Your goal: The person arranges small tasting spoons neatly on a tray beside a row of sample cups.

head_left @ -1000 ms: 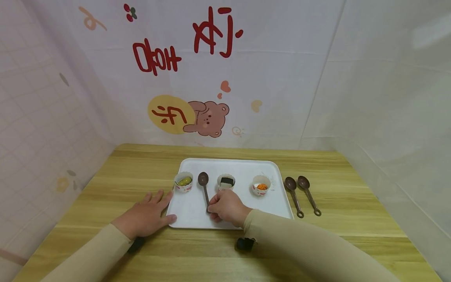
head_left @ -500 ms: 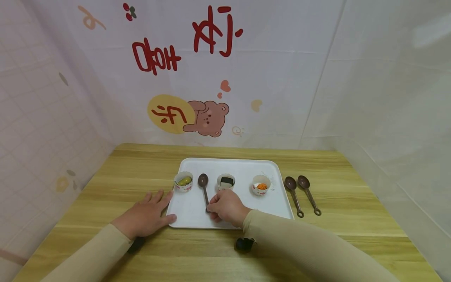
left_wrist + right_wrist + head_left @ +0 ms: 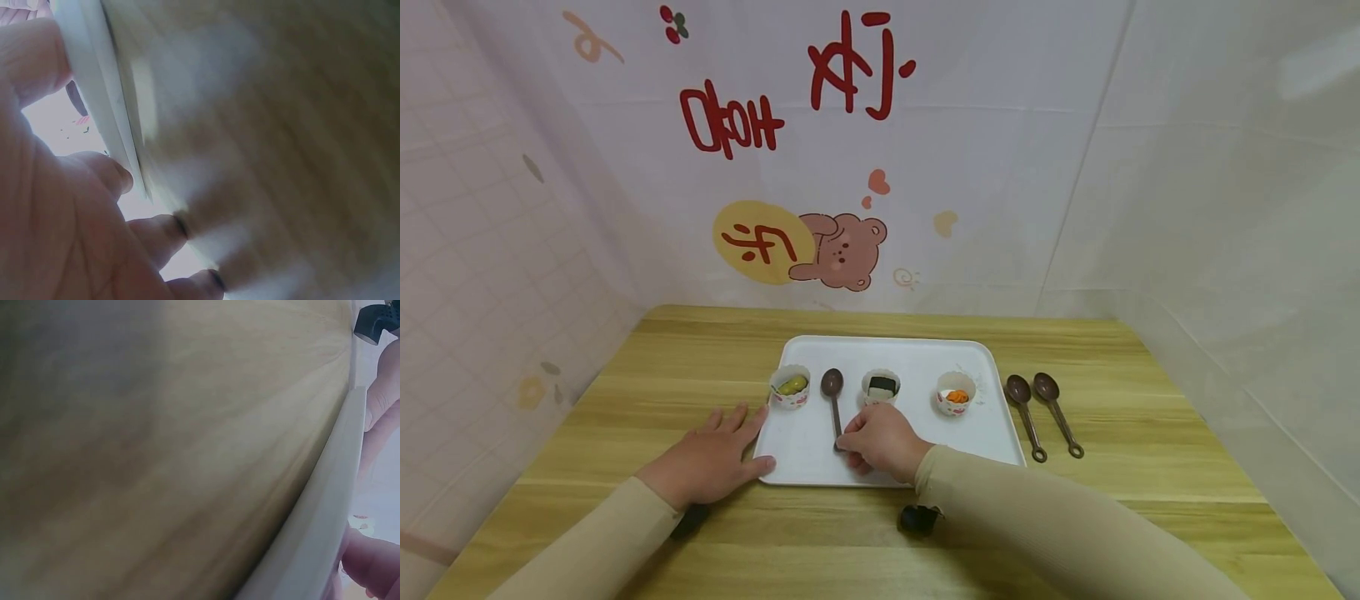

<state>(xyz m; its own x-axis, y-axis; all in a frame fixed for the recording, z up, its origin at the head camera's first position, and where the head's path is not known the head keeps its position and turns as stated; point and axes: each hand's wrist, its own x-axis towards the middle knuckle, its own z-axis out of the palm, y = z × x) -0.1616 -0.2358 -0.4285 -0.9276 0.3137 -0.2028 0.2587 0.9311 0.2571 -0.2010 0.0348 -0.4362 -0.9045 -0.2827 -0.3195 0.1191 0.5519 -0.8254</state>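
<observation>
Brown spoon, bowl toward the top of the frame, appears to rest on a white tray at lower centre, between the left cup and the middle cup. The right hand pinches the handle's near end; the left hand, fingers spread, grips nothing at the tray's left edge. Positioning the spoon seems the step in hand; the next move would likely call for a gentle release

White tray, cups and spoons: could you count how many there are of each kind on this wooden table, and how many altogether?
White tray: 1
Patterned cups: 3
Brown spoons: 3
Total: 7
</observation>
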